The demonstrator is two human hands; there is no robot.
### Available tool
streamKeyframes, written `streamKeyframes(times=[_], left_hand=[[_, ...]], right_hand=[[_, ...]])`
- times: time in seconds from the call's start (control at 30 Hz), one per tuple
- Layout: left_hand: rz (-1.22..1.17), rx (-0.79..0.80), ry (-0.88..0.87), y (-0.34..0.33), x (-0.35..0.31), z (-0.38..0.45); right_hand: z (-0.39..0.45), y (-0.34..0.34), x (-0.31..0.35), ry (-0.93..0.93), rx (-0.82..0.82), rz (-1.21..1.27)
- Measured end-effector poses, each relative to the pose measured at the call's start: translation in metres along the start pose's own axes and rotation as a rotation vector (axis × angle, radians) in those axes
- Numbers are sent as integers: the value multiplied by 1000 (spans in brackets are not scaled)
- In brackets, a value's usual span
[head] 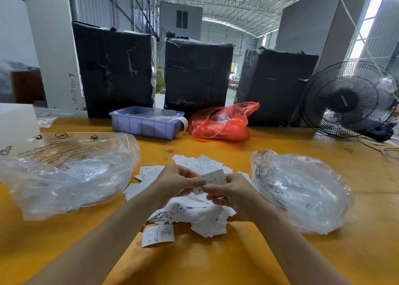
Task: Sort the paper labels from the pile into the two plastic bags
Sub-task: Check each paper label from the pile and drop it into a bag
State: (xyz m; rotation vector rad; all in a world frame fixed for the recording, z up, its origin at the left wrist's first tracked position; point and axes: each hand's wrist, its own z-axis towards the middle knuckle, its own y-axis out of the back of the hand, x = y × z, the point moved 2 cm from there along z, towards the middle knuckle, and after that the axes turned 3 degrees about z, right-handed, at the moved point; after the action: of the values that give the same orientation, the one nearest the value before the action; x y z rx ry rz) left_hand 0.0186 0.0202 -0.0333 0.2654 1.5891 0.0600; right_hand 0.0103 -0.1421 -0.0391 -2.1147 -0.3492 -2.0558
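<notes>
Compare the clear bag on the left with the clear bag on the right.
The left bag spreads wider, its mouth gaping; the right bag is smaller and crumpled into a mound. The left bag plainly shows white labels inside; the right bag's contents cannot be made out. Both are clear, printed plastic flanking the pile.

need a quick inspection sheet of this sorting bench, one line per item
surface: yellow table, bare near the front edge.
job's things: label pile at centre; clear bag on the left and clear bag on the right, both open; XL label held up.
clutter: blue tray, red bag, fan.
grip: left hand and right hand both pinch the XL label.
cables: cord lies near the fan.
surroundings: three black wrapped bales; warehouse hall.
</notes>
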Motion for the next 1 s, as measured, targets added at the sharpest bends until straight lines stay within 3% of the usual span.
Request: streamKeyframes(times=[0.17, 0.3, 0.57, 0.8, 1.0], left_hand=[[-167, -92, 11, -2, 4, 2], [-230, -119, 2, -6, 6, 2], [-288, -143, 21, -2, 3, 1], [-284, -185, 39, 0, 3, 1], [-275, -207, 72, 1, 4, 1]], right_hand=[[3, -2, 2, 363, -287, -213], [4, -10, -2, 497, -279, -422], [6, -7, -3, 452, -199, -412], [6, -10, -4, 357, -80, -237], [7, -3, -2, 368, -262, -240]])
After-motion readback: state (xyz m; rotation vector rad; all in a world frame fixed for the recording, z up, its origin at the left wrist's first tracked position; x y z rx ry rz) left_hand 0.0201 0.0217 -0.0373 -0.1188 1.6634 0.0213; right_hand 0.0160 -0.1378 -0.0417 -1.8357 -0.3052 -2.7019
